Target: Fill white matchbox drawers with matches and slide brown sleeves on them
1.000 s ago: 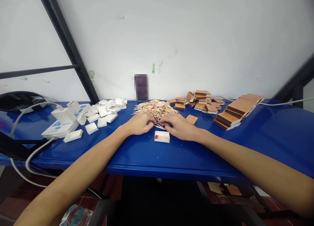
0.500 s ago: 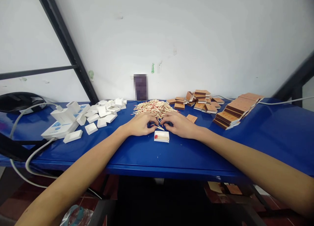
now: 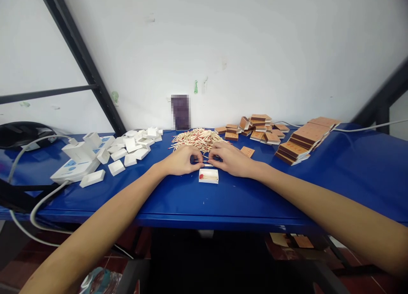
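Note:
A heap of red-tipped matches (image 3: 196, 138) lies at the middle back of the blue table (image 3: 223, 200). My left hand (image 3: 182, 161) and my right hand (image 3: 230, 158) rest at the heap's near edge, fingertips facing each other, both pinched on a few matches held between them. Just in front of my hands sits a small white open tray (image 3: 208, 175) with several matches lying in it.
White empty trays (image 3: 130, 147) are scattered at the left beside a white power strip (image 3: 76, 164) with cables. Brown matchbox sleeves (image 3: 259, 130) are piled at the right, with a stacked row (image 3: 302, 141) further right. A dark object (image 3: 180, 112) leans on the wall.
My hands have drawn a few matches out of the heap toward the tray and closed in on each other. The view has shifted slightly left and down.

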Demonstrator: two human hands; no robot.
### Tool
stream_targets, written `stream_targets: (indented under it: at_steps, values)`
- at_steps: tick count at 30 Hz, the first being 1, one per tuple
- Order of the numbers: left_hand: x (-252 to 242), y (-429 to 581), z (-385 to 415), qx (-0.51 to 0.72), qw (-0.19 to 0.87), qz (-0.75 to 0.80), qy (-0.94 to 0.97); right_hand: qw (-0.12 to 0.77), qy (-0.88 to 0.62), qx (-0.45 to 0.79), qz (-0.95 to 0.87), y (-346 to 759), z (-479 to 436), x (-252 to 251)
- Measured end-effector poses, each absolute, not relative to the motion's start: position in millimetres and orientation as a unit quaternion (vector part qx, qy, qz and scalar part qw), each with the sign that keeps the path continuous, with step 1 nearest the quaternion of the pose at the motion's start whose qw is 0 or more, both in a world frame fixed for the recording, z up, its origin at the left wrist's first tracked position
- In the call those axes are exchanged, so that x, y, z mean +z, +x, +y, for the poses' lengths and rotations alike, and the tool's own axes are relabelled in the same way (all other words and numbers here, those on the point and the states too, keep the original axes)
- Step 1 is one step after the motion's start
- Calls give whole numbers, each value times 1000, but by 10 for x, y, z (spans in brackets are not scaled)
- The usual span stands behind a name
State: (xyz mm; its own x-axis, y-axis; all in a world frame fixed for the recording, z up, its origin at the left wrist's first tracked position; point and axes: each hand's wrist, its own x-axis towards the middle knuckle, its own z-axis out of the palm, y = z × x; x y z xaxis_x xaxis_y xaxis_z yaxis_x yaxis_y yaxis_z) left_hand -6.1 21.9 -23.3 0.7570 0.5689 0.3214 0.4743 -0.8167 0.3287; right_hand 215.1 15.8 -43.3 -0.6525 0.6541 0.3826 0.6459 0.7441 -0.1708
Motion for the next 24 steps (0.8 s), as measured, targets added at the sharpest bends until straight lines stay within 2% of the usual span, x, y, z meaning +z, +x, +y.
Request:
stream_targets:
  at_steps: [10,16,24]
  values:
    - [-186,-177,284,217,89,291,927,242,-362,16,-900,2167,78,-310]
    - [-142,-202,264,155,60,313,935,185,-384,18,-904,2238,61,-274]
    - [-210,-199,348,154,61,312,935,163,-356,43,-919,2221,5,-231]
